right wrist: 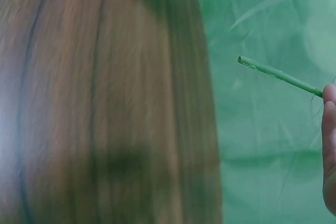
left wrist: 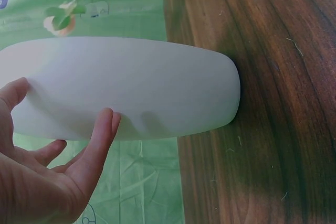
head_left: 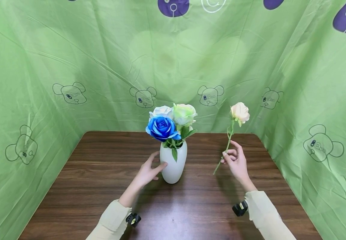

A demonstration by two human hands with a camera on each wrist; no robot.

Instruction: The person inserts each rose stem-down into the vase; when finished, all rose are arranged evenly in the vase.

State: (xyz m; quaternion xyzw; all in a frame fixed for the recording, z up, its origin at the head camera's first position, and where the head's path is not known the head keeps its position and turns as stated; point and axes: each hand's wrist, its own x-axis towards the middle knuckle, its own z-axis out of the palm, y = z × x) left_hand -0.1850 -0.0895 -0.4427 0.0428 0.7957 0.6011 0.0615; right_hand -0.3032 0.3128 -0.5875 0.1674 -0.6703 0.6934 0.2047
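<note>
A white vase (head_left: 173, 166) stands upright on the table, holding a blue rose (head_left: 162, 127), a white flower (head_left: 162, 112) and a pale green rose (head_left: 184, 114) with leaves. At its left side is my left hand (head_left: 147, 171), fingers spread and fairly straight, with the thumb in front at the vase wall; the left wrist view shows fingertips (left wrist: 107, 116) right at the white surface. To the right, my right hand (head_left: 236, 162) pinches the green stem (right wrist: 281, 75) of a cream rose (head_left: 240, 112), bloom up, lower end slanting down to the left.
The dark wooden table (head_left: 101, 173) runs back to a green cloth (head_left: 107, 60) with printed bear heads, which also hangs at both sides. Each wrist carries a small black camera (head_left: 133, 219) below a light sleeve (head_left: 264, 211).
</note>
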